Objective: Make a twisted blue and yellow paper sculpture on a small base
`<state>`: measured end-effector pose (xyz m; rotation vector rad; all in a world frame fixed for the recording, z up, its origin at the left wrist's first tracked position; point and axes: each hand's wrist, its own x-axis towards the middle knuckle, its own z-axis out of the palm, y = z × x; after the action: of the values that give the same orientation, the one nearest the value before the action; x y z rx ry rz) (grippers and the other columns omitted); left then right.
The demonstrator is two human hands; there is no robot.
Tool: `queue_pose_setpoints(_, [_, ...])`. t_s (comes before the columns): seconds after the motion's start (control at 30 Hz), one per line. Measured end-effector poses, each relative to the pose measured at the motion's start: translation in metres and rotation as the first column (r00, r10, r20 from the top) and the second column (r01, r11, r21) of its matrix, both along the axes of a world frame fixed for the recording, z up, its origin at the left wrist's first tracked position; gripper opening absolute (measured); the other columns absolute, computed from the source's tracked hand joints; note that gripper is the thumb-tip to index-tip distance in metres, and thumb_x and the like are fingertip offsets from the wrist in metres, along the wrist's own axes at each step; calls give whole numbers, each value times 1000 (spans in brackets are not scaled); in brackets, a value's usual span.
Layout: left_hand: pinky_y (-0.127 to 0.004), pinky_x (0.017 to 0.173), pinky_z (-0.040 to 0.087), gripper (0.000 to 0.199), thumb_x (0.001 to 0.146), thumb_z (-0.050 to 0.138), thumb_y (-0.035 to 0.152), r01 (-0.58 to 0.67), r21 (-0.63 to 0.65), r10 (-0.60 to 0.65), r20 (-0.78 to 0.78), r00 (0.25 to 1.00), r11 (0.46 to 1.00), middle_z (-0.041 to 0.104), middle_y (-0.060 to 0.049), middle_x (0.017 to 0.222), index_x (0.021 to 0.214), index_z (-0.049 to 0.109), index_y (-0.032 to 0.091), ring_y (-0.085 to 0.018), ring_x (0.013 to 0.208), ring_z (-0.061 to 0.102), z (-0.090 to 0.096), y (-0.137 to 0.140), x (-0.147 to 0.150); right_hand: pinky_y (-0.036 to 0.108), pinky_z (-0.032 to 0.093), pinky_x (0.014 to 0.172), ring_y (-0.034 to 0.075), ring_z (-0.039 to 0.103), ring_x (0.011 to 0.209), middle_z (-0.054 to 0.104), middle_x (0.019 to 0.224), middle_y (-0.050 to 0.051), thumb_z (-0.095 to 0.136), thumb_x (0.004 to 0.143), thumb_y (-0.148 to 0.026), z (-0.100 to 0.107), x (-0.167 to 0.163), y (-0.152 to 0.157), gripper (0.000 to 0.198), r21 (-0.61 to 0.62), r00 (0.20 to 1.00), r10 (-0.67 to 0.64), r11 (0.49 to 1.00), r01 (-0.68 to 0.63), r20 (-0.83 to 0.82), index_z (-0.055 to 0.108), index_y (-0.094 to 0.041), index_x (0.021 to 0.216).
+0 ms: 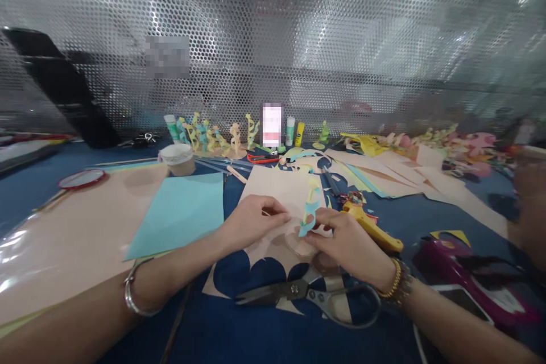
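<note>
My right hand [347, 239] pinches a small upright paper figure [310, 210], with a blue strip curling around a pale yellow stem. Below the figure lies a round paper disc [298, 243]; whether the two are joined I cannot tell. Just left of the figure, my left hand [258, 220] has its thumb and fingertips drawn together, and anything between them is too small to make out. Both hands are over a pale pink sheet [273, 182] with scalloped cuts along its near edge. Large grey-handled scissors [294, 290] lie in front of the hands.
Blue paper [187, 199] and a pink stack [85, 227] lie left, near a tape roll [178, 159]. Several paper curls [234, 136] and glue sticks [290, 131] stand behind. Right are a yellow-handled tool [371, 224], paper scraps [409, 173] and a purple object [469, 278].
</note>
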<state>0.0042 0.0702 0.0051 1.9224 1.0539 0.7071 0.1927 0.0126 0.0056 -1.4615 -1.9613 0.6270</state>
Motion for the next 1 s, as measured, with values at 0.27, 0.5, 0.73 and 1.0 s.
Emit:
queue_pose_setpoints(0.27, [-24,45,32,45,86,37,45,-29,34,33,-104,994,999,47,3,46,54,52,18,-12,42,43,-3,9,-9,29,41,73,16,55,77,62,73,0,59,72,-11,-20,-5,7,14,52,994,44,997,-49,95,64,-20,64])
queue_pose_setpoints(0.5, [-27,63,45,24,82,43,28,25,75,-15,-125,992,997,66,-5,81,91,63,18,-17,68,59,-6,12,-12,31,41,77,18,55,81,61,76,3,56,74,-11,-20,-5,8,17,90,983,57,993,-74,176,67,-20,65])
queue_pose_setpoints(0.73, [-27,67,48,29,80,44,24,101,70,-90,-155,984,992,69,-6,90,99,65,19,-18,78,63,1,11,-13,30,41,76,18,54,82,62,80,2,56,75,-11,-21,-3,4,17,124,974,63,988,-92,219,68,-22,70])
queue_pose_setpoints(1.0, [-28,72,47,25,80,50,26,150,92,-131,-184,974,984,69,-7,96,96,67,20,-19,87,62,19,-1,-25,30,42,73,18,56,78,63,78,2,59,75,-17,-9,5,5,7,137,966,79,984,-115,247,65,-19,74])
